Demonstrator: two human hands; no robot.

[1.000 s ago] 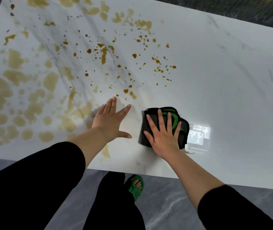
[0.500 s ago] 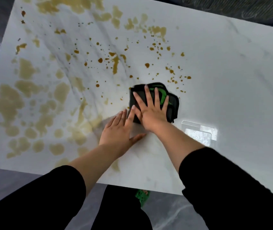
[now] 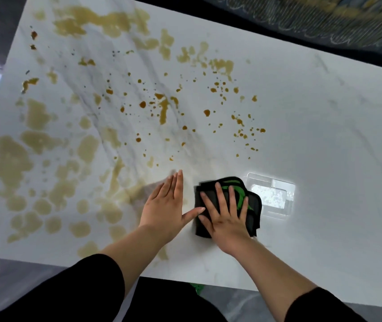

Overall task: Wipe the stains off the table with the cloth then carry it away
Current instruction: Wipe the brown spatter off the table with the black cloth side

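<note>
A folded black cloth with green marks (image 3: 252,205) lies on the white marble table (image 3: 324,135) near its front edge. My right hand (image 3: 226,217) presses flat on top of the cloth, fingers spread. Just to its left, my left hand (image 3: 166,205) rests flat on the bare tabletop, fingers together, thumb touching the cloth's edge. Brown stains (image 3: 162,105) speckle the middle of the table, and pale yellowish blotches (image 3: 11,159) cover its left part.
A bright window reflection (image 3: 273,196) shines on the tabletop right of the cloth. The table's front edge (image 3: 208,281) runs just above my legs. A dark patterned rug (image 3: 324,17) lies beyond the far edge. Grey floor shows on the left and below.
My right hand slid the cloth back from the brown spots toward the front edge, a little to the right. My left hand stayed flat beside it.
</note>
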